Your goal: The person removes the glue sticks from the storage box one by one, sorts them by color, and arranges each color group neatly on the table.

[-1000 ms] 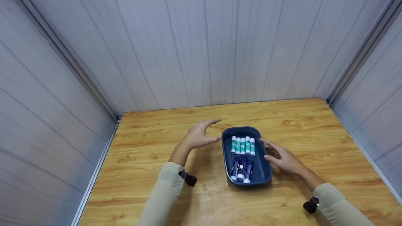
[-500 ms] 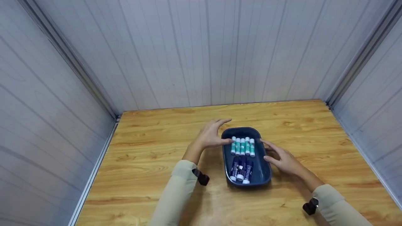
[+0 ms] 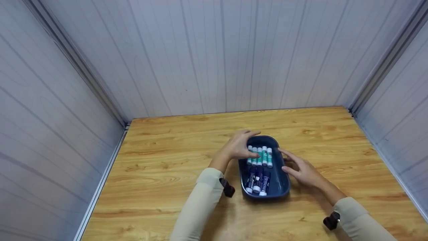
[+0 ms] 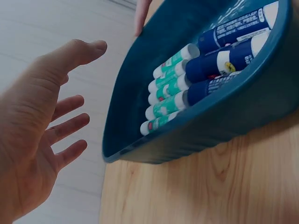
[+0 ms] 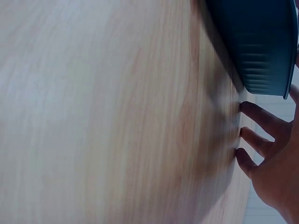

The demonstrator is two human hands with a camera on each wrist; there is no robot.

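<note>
A dark blue oval tray (image 3: pixel 283 183) sits mid-table. It holds several green-and-white glue sticks (image 3: pixel 260 156) in a row at its far end, and three dark blue sticks (image 3: pixel 257 180) at the near end. My left hand (image 3: pixel 239 147) hovers over the tray's far left rim with fingers spread above the green sticks, holding nothing. In the left wrist view the open left hand (image 4: pixel 46 135) is beside the tray (image 4: pixel 187 140), clear of the green sticks (image 4: pixel 168 93). My right hand (image 3: pixel 301 169) lies open on the table against the tray's right side, its fingers (image 5: pixel 257 130) resting on the wood.
The wooden table (image 3: pixel 160 167) is boxed in by pale panelled walls (image 3: pixel 214 60) at the back and on both sides. Bare wood stretches left, right and in front of the tray. A small black camera (image 3: pixel 228 189) sits on each wrist.
My left hand has moved right, from the table beside the tray to over its far left rim and the green sticks. The right hand and tray have stayed put.
</note>
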